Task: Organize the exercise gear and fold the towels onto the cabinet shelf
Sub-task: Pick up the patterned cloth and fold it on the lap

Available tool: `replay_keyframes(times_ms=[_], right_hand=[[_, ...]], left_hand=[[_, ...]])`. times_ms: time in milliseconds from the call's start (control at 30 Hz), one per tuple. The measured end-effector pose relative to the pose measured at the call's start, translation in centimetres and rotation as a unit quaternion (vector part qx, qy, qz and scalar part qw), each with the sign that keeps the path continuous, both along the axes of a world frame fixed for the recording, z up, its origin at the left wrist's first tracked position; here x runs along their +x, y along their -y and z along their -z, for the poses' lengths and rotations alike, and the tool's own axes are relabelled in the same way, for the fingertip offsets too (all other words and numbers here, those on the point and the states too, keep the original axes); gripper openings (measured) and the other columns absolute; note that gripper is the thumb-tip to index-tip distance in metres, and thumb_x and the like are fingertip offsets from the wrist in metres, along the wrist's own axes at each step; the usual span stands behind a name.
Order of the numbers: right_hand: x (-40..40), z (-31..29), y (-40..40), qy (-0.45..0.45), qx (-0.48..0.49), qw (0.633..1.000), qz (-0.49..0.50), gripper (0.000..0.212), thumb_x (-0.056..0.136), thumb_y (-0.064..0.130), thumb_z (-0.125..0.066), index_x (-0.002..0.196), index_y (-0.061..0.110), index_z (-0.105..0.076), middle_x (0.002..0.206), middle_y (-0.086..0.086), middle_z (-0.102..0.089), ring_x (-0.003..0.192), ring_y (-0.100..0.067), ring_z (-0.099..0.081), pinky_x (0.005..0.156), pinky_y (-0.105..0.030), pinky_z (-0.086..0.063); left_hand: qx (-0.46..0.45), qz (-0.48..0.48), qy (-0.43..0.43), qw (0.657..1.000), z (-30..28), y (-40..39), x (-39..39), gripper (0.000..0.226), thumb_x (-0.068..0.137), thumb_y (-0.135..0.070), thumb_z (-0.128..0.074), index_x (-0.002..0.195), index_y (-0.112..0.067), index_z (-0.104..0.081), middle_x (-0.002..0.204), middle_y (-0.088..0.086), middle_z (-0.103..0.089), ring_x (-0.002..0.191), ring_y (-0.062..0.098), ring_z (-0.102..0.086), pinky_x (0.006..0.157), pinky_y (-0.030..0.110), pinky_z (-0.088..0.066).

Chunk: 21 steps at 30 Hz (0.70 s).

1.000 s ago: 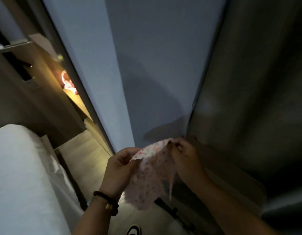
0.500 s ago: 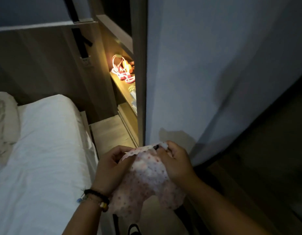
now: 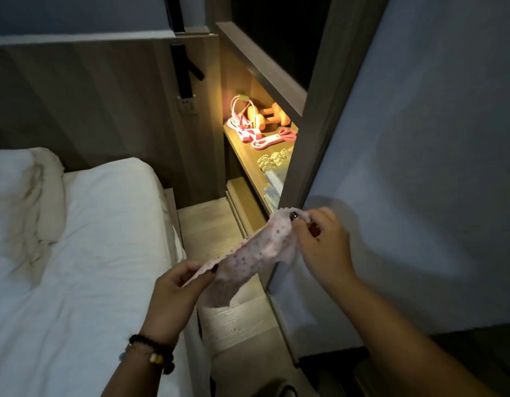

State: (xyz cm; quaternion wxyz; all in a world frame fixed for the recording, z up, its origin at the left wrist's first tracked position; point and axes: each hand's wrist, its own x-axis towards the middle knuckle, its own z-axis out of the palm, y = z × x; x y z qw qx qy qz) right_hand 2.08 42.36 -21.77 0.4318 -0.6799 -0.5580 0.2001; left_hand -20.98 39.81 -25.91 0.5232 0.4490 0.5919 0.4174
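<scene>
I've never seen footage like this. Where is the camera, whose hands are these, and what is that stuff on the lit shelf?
There is no machine here: a person wears a wide-angle camera on the head, looking forward and down, so you see their own two hands. The left hand, with bead bracelets on its wrist, and the right hand each pinch an end of a small pink spotted towel, stretched between them. To the left is a bed with white sheets. Ahead is the cabinet shelf, lit warmly. On it lie orange dumbbells, pink and white straps or bands, and nearer, a bumpy pale green item, partly hidden by the cabinet frame.
</scene>
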Motion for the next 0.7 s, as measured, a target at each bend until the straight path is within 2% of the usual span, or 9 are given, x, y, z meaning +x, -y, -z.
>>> replay_keyframes(times_ms=[67, 133, 167, 233, 267, 333, 400, 533, 700], right_hand=[[-0.7, 0.8, -1.7, 0.049, 0.013, 0.998, -0.031, 0.013, 0.092, 0.014, -0.061, 0.080, 0.018, -0.059, 0.080, 0.006, -0.049, 0.072, -0.004, -0.049, 0.067, -0.010, -0.038], [-1.3, 1.6, -3.6, 0.082, 0.019, 0.995, -0.046, 0.013, 0.092, 0.016, -0.061, 0.080, 0.019, -0.063, 0.076, 0.010, -0.051, 0.073, -0.009, -0.049, 0.070, -0.026, -0.041], [-1.6, 1.8, -4.5, 0.075, 0.014, 0.996, -0.050, 0.015, 0.093, 0.017, -0.060, 0.078, 0.020, -0.063, 0.072, 0.013, -0.051, 0.070, -0.006, -0.049, 0.068, -0.027, -0.041], [-2.3, 2.0, -6.4, 0.016, -0.022, 0.998, -0.062, 0.018, 0.094, 0.021, -0.058, 0.076, 0.022, -0.061, 0.066, 0.012, -0.054, 0.064, -0.004, -0.051, 0.058, -0.018, -0.039], [-2.6, 2.1, -7.6, -0.016, -0.039, 0.997, -0.061, 0.017, 0.094, 0.022, -0.058, 0.078, 0.021, -0.062, 0.066, 0.010, -0.056, 0.063, -0.003, -0.053, 0.054, -0.014, -0.038], [-3.1, 2.3, -10.1, -0.065, -0.051, 0.996, -0.036, 0.017, 0.094, 0.021, -0.058, 0.078, 0.019, -0.062, 0.064, 0.008, -0.057, 0.060, -0.002, -0.052, 0.053, -0.011, -0.038], [-3.7, 2.0, -12.6, -0.105, -0.051, 0.993, -0.025, 0.018, 0.093, 0.020, -0.058, 0.076, 0.015, -0.061, 0.064, 0.006, -0.055, 0.059, -0.003, -0.049, 0.054, -0.014, -0.039], [-4.8, 0.6, -16.6, -0.162, -0.065, 0.984, -0.032, 0.018, 0.094, 0.019, -0.056, 0.082, 0.005, -0.057, 0.074, -0.006, -0.055, 0.066, -0.010, -0.050, 0.054, -0.011, -0.041], [-7.0, -0.8, -22.0, -0.164, -0.074, 0.983, -0.043, 0.012, 0.090, 0.019, -0.063, 0.082, 0.017, -0.054, 0.077, 0.002, -0.057, 0.070, -0.005, -0.058, 0.059, -0.016, -0.047]], left_hand=[[-0.006, -0.010, 0.039, 0.999, -0.5, -1.9, 0.7, 0.015, 0.088, -0.012, -0.064, 0.083, -0.017, -0.077, 0.085, 0.010, -0.074, 0.084, 0.025, -0.068, 0.074, 0.038, -0.053], [-0.007, -0.017, 0.061, 0.998, -1.4, -4.4, 1.7, 0.013, 0.086, -0.025, -0.067, 0.086, -0.017, -0.077, 0.086, 0.010, -0.074, 0.089, 0.031, -0.068, 0.074, 0.034, -0.054], [-0.012, -0.016, 0.075, 0.997, -2.0, -5.8, 2.1, 0.028, 0.075, -0.038, -0.075, 0.087, -0.013, -0.076, 0.085, 0.012, -0.073, 0.091, 0.033, -0.066, 0.074, 0.031, -0.052], [-0.039, -0.042, 0.138, 0.989, -2.5, -8.8, 2.7, 0.085, 0.034, -0.065, -0.085, 0.092, -0.005, -0.068, 0.082, 0.009, -0.069, 0.090, 0.029, -0.063, 0.074, 0.025, -0.050], [-0.050, -0.061, 0.185, 0.980, -2.6, -10.3, 2.9, 0.090, 0.032, -0.067, -0.084, 0.095, -0.006, -0.066, 0.083, 0.005, -0.069, 0.090, 0.025, -0.062, 0.072, 0.026, -0.051], [-0.066, -0.082, 0.242, 0.964, -2.9, -12.7, 3.0, 0.048, 0.075, -0.047, -0.074, 0.102, -0.007, -0.067, 0.085, 0.004, -0.070, 0.090, 0.022, -0.064, 0.070, 0.029, -0.051], [-0.075, -0.105, 0.230, 0.964, -3.2, -15.1, 2.7, 0.021, 0.093, -0.023, -0.058, 0.103, -0.009, -0.071, 0.089, 0.007, -0.074, 0.089, 0.021, -0.068, 0.072, 0.031, -0.052], [-0.077, -0.133, 0.216, 0.964, -2.8, -19.2, 1.1, 0.019, 0.091, -0.021, -0.063, 0.106, -0.014, -0.072, 0.106, 0.008, -0.073, 0.104, 0.026, -0.066, 0.076, 0.035, -0.053], [-0.066, -0.120, 0.212, 0.968, -3.5, -24.3, -1.0, 0.015, 0.089, -0.014, -0.065, 0.103, -0.012, -0.071, 0.104, 0.008, -0.072, 0.091, 0.016, -0.069, 0.061, 0.023, -0.053]])
